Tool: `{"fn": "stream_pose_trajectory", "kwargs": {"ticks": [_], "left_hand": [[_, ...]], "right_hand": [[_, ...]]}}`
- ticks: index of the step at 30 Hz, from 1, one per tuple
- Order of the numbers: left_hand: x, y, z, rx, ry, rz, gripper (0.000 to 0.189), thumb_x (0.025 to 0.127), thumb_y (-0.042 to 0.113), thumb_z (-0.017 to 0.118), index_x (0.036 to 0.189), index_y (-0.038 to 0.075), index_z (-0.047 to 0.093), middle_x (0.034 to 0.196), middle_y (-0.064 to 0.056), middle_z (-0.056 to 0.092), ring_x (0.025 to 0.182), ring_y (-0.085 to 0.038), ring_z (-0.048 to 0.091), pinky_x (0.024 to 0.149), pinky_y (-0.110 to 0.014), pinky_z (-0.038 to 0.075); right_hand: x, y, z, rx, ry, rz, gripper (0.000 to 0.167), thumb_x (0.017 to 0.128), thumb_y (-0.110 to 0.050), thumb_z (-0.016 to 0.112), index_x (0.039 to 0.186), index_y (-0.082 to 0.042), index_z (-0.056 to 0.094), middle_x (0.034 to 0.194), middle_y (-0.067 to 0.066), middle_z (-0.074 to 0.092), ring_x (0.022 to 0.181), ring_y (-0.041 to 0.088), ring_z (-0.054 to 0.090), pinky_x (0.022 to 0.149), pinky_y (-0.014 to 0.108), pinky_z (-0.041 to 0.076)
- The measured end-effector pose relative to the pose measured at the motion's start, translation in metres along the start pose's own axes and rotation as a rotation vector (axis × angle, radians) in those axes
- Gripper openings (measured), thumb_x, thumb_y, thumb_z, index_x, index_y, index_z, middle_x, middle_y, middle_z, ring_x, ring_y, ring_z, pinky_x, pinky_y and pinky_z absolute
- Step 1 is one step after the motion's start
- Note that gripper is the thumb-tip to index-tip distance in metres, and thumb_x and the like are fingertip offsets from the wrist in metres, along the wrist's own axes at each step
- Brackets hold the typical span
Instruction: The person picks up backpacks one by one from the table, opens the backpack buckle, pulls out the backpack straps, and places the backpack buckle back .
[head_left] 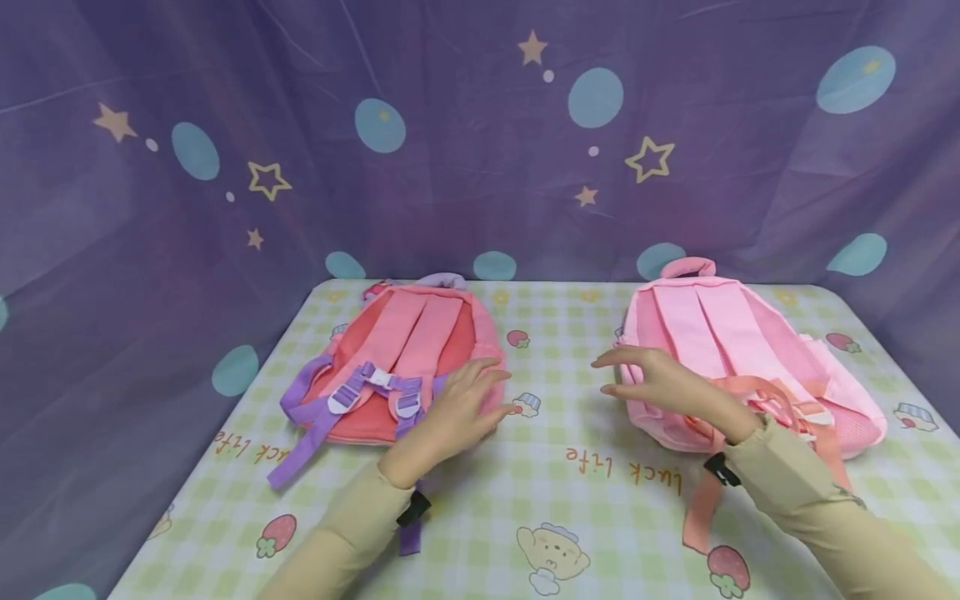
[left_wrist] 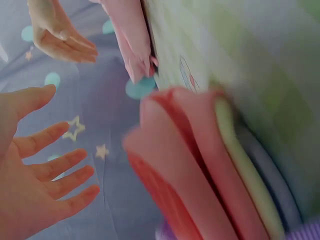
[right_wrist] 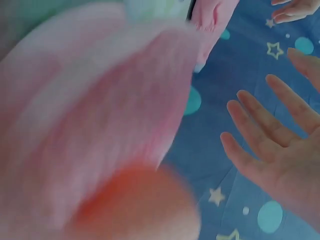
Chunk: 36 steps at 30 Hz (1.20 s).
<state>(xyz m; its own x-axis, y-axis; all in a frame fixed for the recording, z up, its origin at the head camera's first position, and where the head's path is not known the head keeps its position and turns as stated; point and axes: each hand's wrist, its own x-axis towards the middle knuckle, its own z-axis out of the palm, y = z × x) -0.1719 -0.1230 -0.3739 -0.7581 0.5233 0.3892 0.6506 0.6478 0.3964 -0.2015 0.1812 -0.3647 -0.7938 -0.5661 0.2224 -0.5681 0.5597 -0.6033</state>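
1. Your left hand [head_left: 463, 404] is wide, its fingers spread and holding nothing; in the head view it crosses the lower right side of the coral bag [head_left: 416, 350].
2. The left wrist view shows a gap between those fingers and the bag, so the two are apart there, with the bag just beside your palm.
3. Your right hand [head_left: 660, 383] is wide too and holds nothing; it crosses the left side of the pink bag [head_left: 738, 333], its fingertips reaching past that edge toward the middle.
4. The right wrist view likewise shows clear space between your fingers and the pink bag.
5. Both bags lie strap side up on the table [head_left: 558, 350], well apart, the coral one on your left and the pink one on your right.
6. Their handles, lilac [head_left: 444, 281] and pink [head_left: 688, 267], point away from you.
7. Purple straps [head_left: 300, 454] trail from the coral bag, with a white buckle [head_left: 381, 379] across them; orange straps [head_left: 703, 508] hang toward you from the pink one.
8. You cannot see inside either bag, so their contents stay hidden.
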Motion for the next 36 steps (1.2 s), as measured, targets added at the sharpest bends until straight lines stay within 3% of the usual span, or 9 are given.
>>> {"fn": "stream_pose_trajectory", "kwargs": {"ticks": [5,11,13,17,22,29,36], "left_hand": [[-0.013,-0.015,-0.011,0.039,0.053,-0.016,0.04,0.083,0.009,0.074,0.118,-0.003,0.06,0.127,-0.026,0.053,0.12,-0.044,0.048,0.1,-0.059,0.036],[-0.028,-0.035,-0.025,0.084,0.173,-0.015,0.037,0.082,0.009,0.077,0.114,-0.004,0.062,0.122,-0.028,0.055,0.117,-0.044,0.05,0.098,-0.061,0.037],[-0.033,-0.041,-0.03,0.094,0.195,-0.042,0.038,0.081,0.009,0.077,0.113,-0.004,0.063,0.122,-0.028,0.056,0.116,-0.045,0.051,0.097,-0.062,0.037],[-0.044,-0.049,-0.04,0.104,0.191,-0.119,0.04,0.081,0.007,0.077,0.116,-0.005,0.062,0.124,-0.028,0.055,0.117,-0.045,0.05,0.1,-0.066,0.032],[-0.059,-0.058,-0.053,0.113,0.187,-0.197,0.043,0.081,0.006,0.078,0.118,-0.008,0.061,0.126,-0.03,0.053,0.118,-0.046,0.049,0.1,-0.065,0.033],[-0.078,-0.07,-0.066,0.138,0.245,-0.199,0.043,0.077,0.004,0.08,0.114,-0.009,0.062,0.123,-0.031,0.054,0.116,-0.05,0.049,0.096,-0.066,0.034],[-0.095,-0.087,-0.079,0.2,0.223,-0.226,0.046,0.076,0.003,0.08,0.116,-0.006,0.062,0.126,-0.034,0.049,0.119,-0.053,0.042,0.093,-0.069,0.033]], "right_hand": [[0.014,-0.006,0.017,-0.005,-0.018,-0.057,0.03,0.088,-0.013,0.072,0.114,0.002,0.068,0.115,0.018,0.066,0.112,0.037,0.059,0.096,0.051,0.044],[0.03,-0.009,0.039,0.034,-0.049,-0.079,0.032,0.089,-0.011,0.07,0.117,0.003,0.066,0.119,0.02,0.064,0.115,0.037,0.057,0.099,0.05,0.043],[0.035,-0.013,0.045,0.041,-0.05,-0.089,0.032,0.089,-0.01,0.071,0.117,0.003,0.066,0.119,0.021,0.063,0.115,0.038,0.057,0.1,0.05,0.043],[0.044,-0.021,0.054,0.062,-0.06,-0.103,0.034,0.088,-0.009,0.071,0.119,0.004,0.065,0.121,0.022,0.062,0.116,0.038,0.056,0.101,0.05,0.042],[0.056,-0.031,0.065,0.088,-0.103,-0.128,0.036,0.088,-0.009,0.07,0.121,0.004,0.064,0.123,0.021,0.061,0.118,0.036,0.055,0.102,0.047,0.042],[0.07,-0.044,0.083,0.085,-0.147,-0.144,0.041,0.088,-0.011,0.068,0.125,0.005,0.061,0.13,0.025,0.055,0.123,0.038,0.05,0.103,0.047,0.041],[0.082,-0.054,0.101,0.097,-0.18,-0.12,0.05,0.087,-0.019,0.07,0.13,0.003,0.058,0.139,0.027,0.048,0.129,0.039,0.045,0.106,0.048,0.037]]}}
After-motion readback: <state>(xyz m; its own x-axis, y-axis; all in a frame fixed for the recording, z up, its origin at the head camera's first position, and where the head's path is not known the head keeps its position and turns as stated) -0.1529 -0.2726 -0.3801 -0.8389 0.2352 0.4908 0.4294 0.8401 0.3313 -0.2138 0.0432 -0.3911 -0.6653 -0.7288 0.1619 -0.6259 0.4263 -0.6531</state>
